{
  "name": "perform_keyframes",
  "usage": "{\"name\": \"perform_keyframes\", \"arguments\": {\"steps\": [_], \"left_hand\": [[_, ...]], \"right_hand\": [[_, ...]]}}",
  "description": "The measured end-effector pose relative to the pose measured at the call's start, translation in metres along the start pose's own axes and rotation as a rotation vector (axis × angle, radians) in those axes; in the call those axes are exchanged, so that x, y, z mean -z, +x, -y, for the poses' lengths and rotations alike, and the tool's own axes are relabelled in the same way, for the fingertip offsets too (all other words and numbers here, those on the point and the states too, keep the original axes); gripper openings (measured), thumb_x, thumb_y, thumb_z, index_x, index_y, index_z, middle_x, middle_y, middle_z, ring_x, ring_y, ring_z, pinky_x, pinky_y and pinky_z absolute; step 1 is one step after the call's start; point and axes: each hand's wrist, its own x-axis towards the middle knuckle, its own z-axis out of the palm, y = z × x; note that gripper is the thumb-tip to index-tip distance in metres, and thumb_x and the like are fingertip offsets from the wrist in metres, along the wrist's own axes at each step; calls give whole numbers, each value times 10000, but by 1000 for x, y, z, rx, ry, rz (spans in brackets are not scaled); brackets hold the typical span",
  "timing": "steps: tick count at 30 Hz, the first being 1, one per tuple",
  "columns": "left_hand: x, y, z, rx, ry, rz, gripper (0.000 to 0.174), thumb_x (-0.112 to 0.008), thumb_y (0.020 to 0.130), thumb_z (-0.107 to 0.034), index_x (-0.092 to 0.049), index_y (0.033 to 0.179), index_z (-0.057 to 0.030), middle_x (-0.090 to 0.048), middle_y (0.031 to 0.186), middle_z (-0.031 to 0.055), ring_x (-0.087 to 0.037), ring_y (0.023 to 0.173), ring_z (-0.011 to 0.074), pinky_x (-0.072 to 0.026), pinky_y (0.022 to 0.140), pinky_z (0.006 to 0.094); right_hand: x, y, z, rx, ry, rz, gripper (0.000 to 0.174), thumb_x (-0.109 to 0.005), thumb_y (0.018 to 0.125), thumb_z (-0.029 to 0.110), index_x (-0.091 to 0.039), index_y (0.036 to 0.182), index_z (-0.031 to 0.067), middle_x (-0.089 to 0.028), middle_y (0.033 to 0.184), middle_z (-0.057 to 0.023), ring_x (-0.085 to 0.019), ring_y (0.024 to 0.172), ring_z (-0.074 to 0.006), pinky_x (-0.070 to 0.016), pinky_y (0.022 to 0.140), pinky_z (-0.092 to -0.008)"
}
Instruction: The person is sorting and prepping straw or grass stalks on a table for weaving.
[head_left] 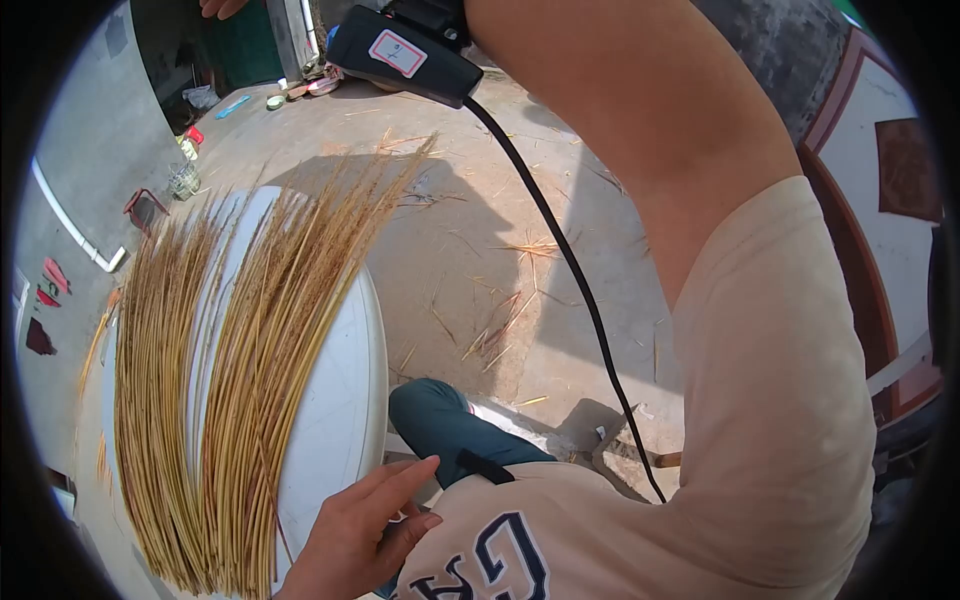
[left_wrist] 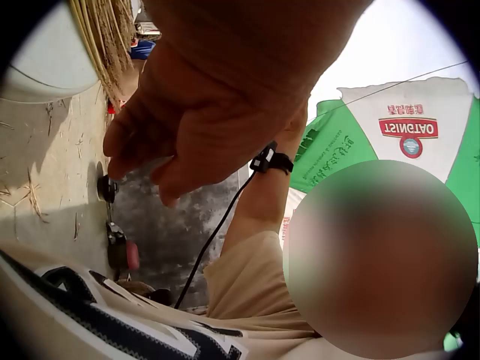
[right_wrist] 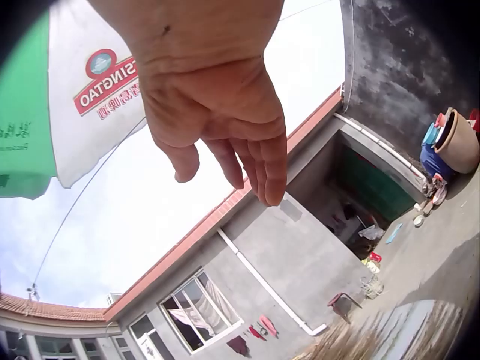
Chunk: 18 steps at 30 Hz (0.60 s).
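Observation:
Long dry plant stalks with feathery tops lie in two loose bundles across a white round table. My left hand hovers by the near edge of the table, in front of the shirt. Its fingers are loosely bent and hold nothing, as the left wrist view also shows. My right arm is raised high and reaches forward; only the fingertips show at the top of the head view. Against the sky in the right wrist view, the right hand hangs with relaxed fingers and nothing in it.
A black cable runs from the device on the right wrist down past the lap. Straw bits litter the concrete floor. A small stool stands beyond the table near the grey wall. A green and white umbrella spreads overhead.

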Motion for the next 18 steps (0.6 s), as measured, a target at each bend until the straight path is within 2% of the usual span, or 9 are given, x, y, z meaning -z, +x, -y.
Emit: {"name": "perform_keyframes", "arguments": {"steps": [1,2,3,5,7,9,11,17,18], "left_hand": [[-2,15,-5,-56,-6,26,437,-552,885,-224,-433,1259,-32,-579,915,133,-562,683,139,-452,594,299],[-7,31,-11,-96,-105,46,442,-569,873,-233,-446,1234,-11,-582,921,132,-561,670,140,-454,595,294],[-17,46,-17,-143,-207,67,449,-586,861,-241,-458,1210,10,-585,927,131,-561,657,142,-455,595,289],[-51,71,-12,-114,-579,250,426,-592,852,-222,-476,1180,25,-590,991,122,-563,652,157,-463,617,275],[-72,77,-19,-62,-708,302,400,-574,857,-197,-480,1182,17,-561,1104,163,-584,790,215,-459,732,292],[-74,78,-19,-90,-667,320,398,-572,857,-195,-480,1182,17,-559,1106,165,-582,800,217,-457,738,293],[-76,79,-18,-123,-630,374,394,-569,857,-190,-481,1181,17,-556,1111,168,-578,819,221,-452,750,295],[-82,83,-16,-234,-527,502,381,-561,858,-174,-484,1179,17,-547,1126,177,-566,879,232,-437,788,300],[-82,84,-15,-258,-503,521,379,-560,859,-172,-485,1178,17,-546,1129,179,-564,888,234,-435,794,301]], "right_hand": [[-29,7,8,104,63,64,646,-547,850,419,-390,1204,-99,-442,1188,-304,-472,1100,-395,-451,895,-409],[-72,56,1,27,150,-67,619,-618,812,368,-439,1161,-111,-431,1220,-289,-559,1017,-372,-469,869,-408],[-103,66,8,29,166,-16,535,-616,819,350,-494,1077,-103,-546,1059,-275,-612,892,-350,-487,821,-438],[-157,57,19,-8,170,151,481,-567,828,343,-548,1004,-104,-584,1015,-229,-625,873,-295,-498,718,-370],[-204,38,16,-60,94,256,478,-544,814,382,-581,967,-69,-626,945,-178,-653,760,-234,-475,606,-338],[-251,36,-5,-45,102,402,488,-550,803,376,-579,940,-92,-637,844,-165,-653,680,-236,-481,540,-369],[-283,16,-14,-23,67,488,484,-539,814,366,-574,903,-108,-631,809,-171,-643,641,-242,-488,540,-363],[-344,7,-18,-17,95,555,461,-518,841,362,-582,772,-89,-608,703,-170,-622,596,-234,-488,562,-369],[-353,7,-20,44,133,557,457,-516,845,354,-568,728,-84,-594,670,-167,-611,573,-230,-481,557,-371]]}}
